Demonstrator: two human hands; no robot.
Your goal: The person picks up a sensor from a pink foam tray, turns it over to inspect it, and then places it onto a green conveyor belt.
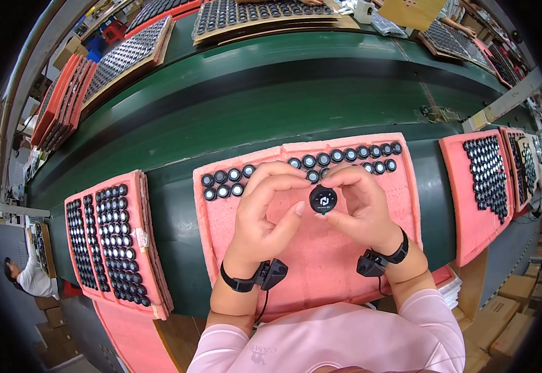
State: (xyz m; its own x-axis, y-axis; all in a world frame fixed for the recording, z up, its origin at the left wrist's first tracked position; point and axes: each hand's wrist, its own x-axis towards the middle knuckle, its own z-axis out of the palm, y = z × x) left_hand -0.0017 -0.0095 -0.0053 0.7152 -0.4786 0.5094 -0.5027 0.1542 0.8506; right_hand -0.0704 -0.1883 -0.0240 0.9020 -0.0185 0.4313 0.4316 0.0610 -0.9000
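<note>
A round black disc (323, 199) with a white mark on its face is held up over the pink foam tray (321, 267). My right hand (365, 208) pinches it between thumb and fingers. On its other side, my left hand (260, 217) has its fingers bent and its thumb apart, with the index fingertip close to the disc's upper edge; whether it touches I cannot tell. Two rows of round black pieces (309, 161) with pale tops stand along the tray's far side, some hidden behind my hands.
Left of me, stacked pink foam trays (145, 267) carry many black pieces; another filled pink tray (460, 186) stands at right. Beyond runs a green conveyor (271, 87), with filled trays (258, 22) and other people's hands on its far side. Cardboard boxes (495, 317) sit at lower right.
</note>
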